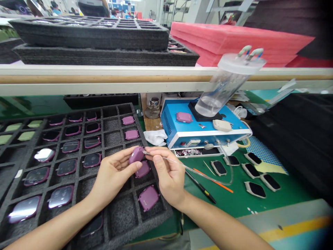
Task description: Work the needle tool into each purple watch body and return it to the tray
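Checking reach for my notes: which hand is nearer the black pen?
Right. The right hand is beside the black pen; the left hand is farther left, past the right hand.

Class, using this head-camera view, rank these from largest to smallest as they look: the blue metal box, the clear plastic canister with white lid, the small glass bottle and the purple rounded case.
1. Blue metal box
2. Clear plastic canister with white lid
3. Unranked: the small glass bottle with metal cap and purple rounded case look alike, and the case's nearness to the camera makes it unsure.
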Tool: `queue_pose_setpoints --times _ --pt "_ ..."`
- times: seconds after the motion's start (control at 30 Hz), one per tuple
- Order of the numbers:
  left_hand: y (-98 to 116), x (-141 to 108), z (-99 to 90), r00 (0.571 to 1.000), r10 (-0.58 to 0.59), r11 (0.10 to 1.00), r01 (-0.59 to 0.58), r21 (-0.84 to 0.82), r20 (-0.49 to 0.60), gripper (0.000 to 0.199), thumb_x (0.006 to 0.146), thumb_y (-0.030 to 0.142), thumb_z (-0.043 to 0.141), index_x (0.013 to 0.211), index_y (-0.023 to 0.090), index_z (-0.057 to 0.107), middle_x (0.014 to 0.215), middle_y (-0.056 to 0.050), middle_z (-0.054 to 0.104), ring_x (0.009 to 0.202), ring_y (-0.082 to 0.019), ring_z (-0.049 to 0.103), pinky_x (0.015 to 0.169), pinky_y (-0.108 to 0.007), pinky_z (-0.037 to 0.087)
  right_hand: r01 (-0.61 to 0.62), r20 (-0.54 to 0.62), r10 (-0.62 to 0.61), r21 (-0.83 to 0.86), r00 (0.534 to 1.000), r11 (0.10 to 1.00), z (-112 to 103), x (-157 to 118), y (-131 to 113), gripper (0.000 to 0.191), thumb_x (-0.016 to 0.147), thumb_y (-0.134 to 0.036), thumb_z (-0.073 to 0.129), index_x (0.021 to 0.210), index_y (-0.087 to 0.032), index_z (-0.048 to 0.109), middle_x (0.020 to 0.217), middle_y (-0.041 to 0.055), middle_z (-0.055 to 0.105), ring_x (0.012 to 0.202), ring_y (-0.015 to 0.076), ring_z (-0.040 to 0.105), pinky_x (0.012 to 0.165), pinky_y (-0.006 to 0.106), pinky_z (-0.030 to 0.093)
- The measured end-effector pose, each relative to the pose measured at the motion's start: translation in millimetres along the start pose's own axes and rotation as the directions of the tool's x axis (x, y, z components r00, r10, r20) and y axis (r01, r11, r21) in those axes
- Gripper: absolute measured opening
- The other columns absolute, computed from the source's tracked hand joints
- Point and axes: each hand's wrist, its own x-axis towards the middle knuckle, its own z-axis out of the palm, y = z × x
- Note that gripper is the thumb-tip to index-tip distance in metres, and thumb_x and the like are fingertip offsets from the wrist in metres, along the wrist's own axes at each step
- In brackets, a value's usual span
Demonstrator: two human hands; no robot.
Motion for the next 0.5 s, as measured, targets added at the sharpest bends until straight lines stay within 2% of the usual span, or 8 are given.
queue_pose_setpoints --times 0.17,0.23,0.27,0.33,0.37,0.43,0.5 --pt "2.1 -5.9 -0.6 1.000 0.024 0.998 -0.023 0.056 -0.012 0.048 0.076 0.034 0.088 0.119 0.014 0.077 0.121 -0.011 0.080 0.112 -0.028 0.077 0.102 -0.037 0.061 0.012 0.004 -0.012 0.027 1.000 1.000 -0.8 -1.9 -1.3 0.017 0.103 -0.026 0.058 0.104 -0.024 0.075 0.110 0.0078 0.075 0.107 0.0214 0.074 0.094 0.041 0.064" --pt "10.1 0.5 -3.3 1.000 0.026 0.985 -0.027 0.173 0.011 0.044 0.083 0.035 0.081 0.121 0.012 0.076 0.118 -0.012 0.081 0.103 -0.027 0.080 0.094 -0.036 0.064 0.006 -0.010 -0.006 0.034 1.000 0.999 -1.8 -4.2 -2.0 0.017 0.103 -0.026 0.059 0.103 -0.024 0.075 0.111 0.0080 0.075 0.108 0.0222 0.073 0.094 0.042 0.064" --pt "15.9 8.3 -5.7 0.998 0.052 0.958 -0.055 0.281 0.018 0.042 0.087 0.034 0.076 0.122 0.011 0.075 0.117 -0.012 0.081 0.098 -0.025 0.080 0.090 -0.034 0.065 -0.003 -0.016 0.003 0.037 1.000 0.999 -2.1 -5.4 -2.0 0.017 0.103 -0.026 0.059 0.103 -0.024 0.075 0.111 0.0083 0.075 0.109 0.0227 0.073 0.094 0.043 0.064" --pt "29.1 33.9 -12.1 0.986 0.163 0.835 -0.149 0.529 0.019 0.040 0.092 0.032 0.066 0.125 0.009 0.073 0.118 -0.010 0.081 0.096 -0.021 0.079 0.087 -0.029 0.062 -0.019 -0.017 0.020 0.047 1.000 0.999 -2.1 -7.3 -1.5 0.016 0.102 -0.027 0.059 0.103 -0.024 0.075 0.112 0.0085 0.075 0.111 0.0231 0.072 0.094 0.043 0.064" --pt "35.6 50.6 -15.6 0.960 0.278 0.710 -0.208 0.673 0.003 0.041 0.094 0.032 0.061 0.125 0.008 0.072 0.118 -0.008 0.081 0.101 -0.018 0.077 0.091 -0.024 0.059 -0.027 -0.017 0.028 0.054 0.999 0.998 -1.7 -7.8 -1.1 0.016 0.102 -0.027 0.060 0.103 -0.024 0.075 0.111 0.0084 0.075 0.111 0.0230 0.072 0.094 0.042 0.064" --pt "46.6 87.5 -20.8 0.934 0.357 0.634 -0.223 0.741 -0.025 0.047 0.099 0.036 0.047 0.126 0.005 0.069 0.123 -0.005 0.079 0.118 -0.016 0.070 0.103 -0.020 0.048 -0.033 -0.021 0.035 0.063 0.999 0.997 -0.5 -7.8 -0.3 0.016 0.102 -0.028 0.060 0.101 -0.024 0.075 0.109 0.0076 0.075 0.109 0.0218 0.073 0.092 0.040 0.065" --pt "54.1 122.9 -21.7 0.923 0.383 0.605 -0.230 0.762 -0.025 0.050 0.102 0.036 0.037 0.118 0.004 0.071 0.121 -0.004 0.079 0.120 -0.013 0.068 0.105 -0.017 0.045 -0.026 -0.032 0.028 0.058 0.999 0.998 0.6 -6.5 0.5 0.016 0.102 -0.029 0.061 0.099 -0.023 0.076 0.107 0.0070 0.076 0.106 0.0207 0.073 0.090 0.039 0.065"
